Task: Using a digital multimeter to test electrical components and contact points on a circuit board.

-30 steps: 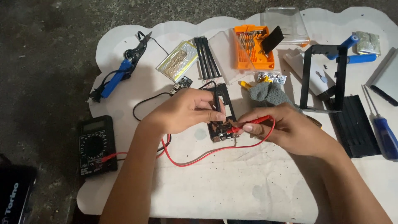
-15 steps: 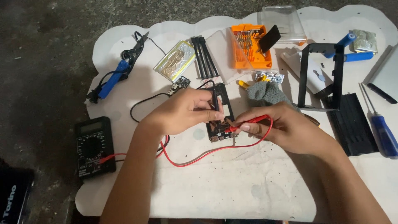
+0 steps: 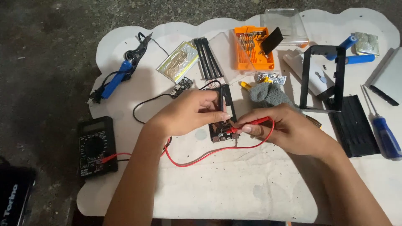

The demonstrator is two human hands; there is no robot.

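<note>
My left hand (image 3: 190, 112) pinches a black probe and presses it down onto a small dark circuit board (image 3: 222, 130) at the middle of the white sheet. My right hand (image 3: 289, 127) grips a red probe (image 3: 251, 124) whose tip touches the same board from the right. The red lead (image 3: 201, 155) loops across the sheet to a black multimeter (image 3: 95, 145) at the left edge. A black lead (image 3: 144, 102) curls behind my left hand.
A blue soldering iron (image 3: 117, 77) lies at the far left. An orange bit set (image 3: 253, 47), a foil pouch (image 3: 178, 62), black strips (image 3: 207, 63), a grey cloth (image 3: 268, 94), a black frame (image 3: 322, 77) and a blue screwdriver (image 3: 385, 134) surround the work spot.
Both hands stay on the board with the probes. The view has shifted only slightly.
</note>
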